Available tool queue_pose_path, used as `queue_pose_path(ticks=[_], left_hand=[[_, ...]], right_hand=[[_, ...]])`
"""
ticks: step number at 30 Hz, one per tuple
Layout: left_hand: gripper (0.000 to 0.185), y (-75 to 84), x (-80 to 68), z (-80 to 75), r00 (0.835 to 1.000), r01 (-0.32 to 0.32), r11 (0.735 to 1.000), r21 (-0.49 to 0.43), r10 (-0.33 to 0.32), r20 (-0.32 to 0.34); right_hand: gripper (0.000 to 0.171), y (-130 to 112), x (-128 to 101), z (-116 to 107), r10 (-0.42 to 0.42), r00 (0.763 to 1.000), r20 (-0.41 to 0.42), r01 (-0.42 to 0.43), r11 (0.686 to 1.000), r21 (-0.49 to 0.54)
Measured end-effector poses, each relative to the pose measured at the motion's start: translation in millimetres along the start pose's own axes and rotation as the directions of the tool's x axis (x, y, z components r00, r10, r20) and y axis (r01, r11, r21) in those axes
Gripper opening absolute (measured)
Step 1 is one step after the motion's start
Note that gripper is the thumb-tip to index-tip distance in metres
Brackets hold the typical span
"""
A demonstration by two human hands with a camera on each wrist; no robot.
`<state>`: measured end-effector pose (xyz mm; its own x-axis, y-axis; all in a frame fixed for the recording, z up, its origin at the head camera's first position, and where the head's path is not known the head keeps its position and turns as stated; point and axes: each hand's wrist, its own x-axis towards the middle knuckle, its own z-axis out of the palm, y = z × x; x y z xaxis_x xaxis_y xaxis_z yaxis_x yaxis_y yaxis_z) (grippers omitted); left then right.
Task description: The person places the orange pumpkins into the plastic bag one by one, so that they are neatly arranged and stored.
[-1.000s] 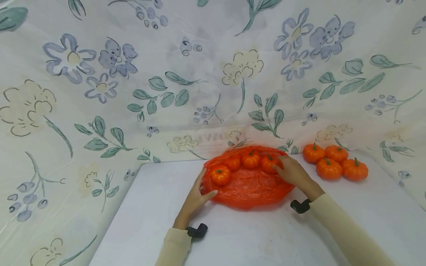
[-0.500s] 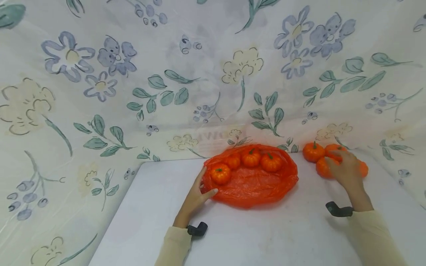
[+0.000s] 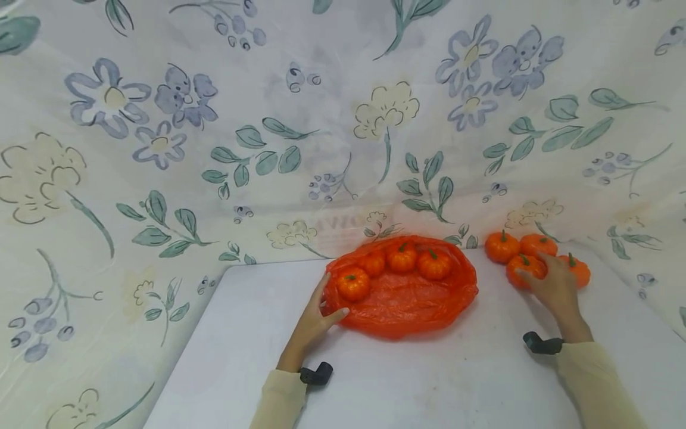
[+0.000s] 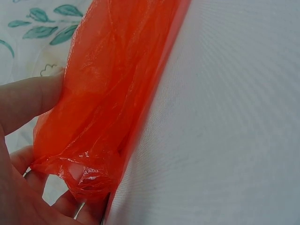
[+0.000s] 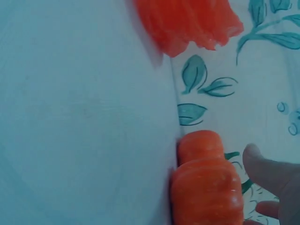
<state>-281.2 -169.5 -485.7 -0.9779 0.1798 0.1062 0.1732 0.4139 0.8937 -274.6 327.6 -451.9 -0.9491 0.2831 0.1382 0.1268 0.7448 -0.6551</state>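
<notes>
While the left hand (image 3: pixel 313 322) stayed pinching the near-left rim of the orange plastic bag (image 3: pixel 407 301), the right hand (image 3: pixel 554 289) had left the bag and crossed to the four loose toy pumpkins (image 3: pixel 502 246) at the worktop's (image 3: pixel 429 375) far right. There it lay over the near pumpkin (image 3: pixel 524 266), fingers curling about it; whether it gripped firmly I could not tell. Four pumpkins (image 3: pixel 402 257) already sat in the bag, so a fifth seemed about to be fetched.
</notes>
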Motion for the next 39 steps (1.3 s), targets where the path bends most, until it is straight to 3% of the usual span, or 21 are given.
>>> queue_pose_path(ticks=[23, 31, 35, 39], left_hand=[[0.092, 3.9, -2.3, -1.0, 1.0, -0.025, 0.999, -0.039, 0.025, 0.009], [0.091, -1.9, -0.7, -2.9, 0.999, -0.036, 0.998, -0.046, 0.036, 0.01], [0.092, 11.5, -4.7, -5.0, 0.999, -0.004, 0.999, -0.039, 0.005, 0.031], [0.092, 10.6, -5.7, -4.0, 0.999, 0.007, 0.999, -0.033, -0.006, 0.041]], right_hand=[[0.079, 6, 0, 12, 0.069, 0.996, 0.06, -0.071, 0.997, 0.025], [0.07, 0, 2, 5, 0.03, 0.998, 0.047, -0.031, 0.999, 0.02], [0.07, -8, 1, -1, 0.004, 1.0, 0.02, -0.005, 1.0, 0.022], [0.076, -18, -4, -6, -0.021, 1.0, 0.002, 0.021, 1.0, 0.013]])
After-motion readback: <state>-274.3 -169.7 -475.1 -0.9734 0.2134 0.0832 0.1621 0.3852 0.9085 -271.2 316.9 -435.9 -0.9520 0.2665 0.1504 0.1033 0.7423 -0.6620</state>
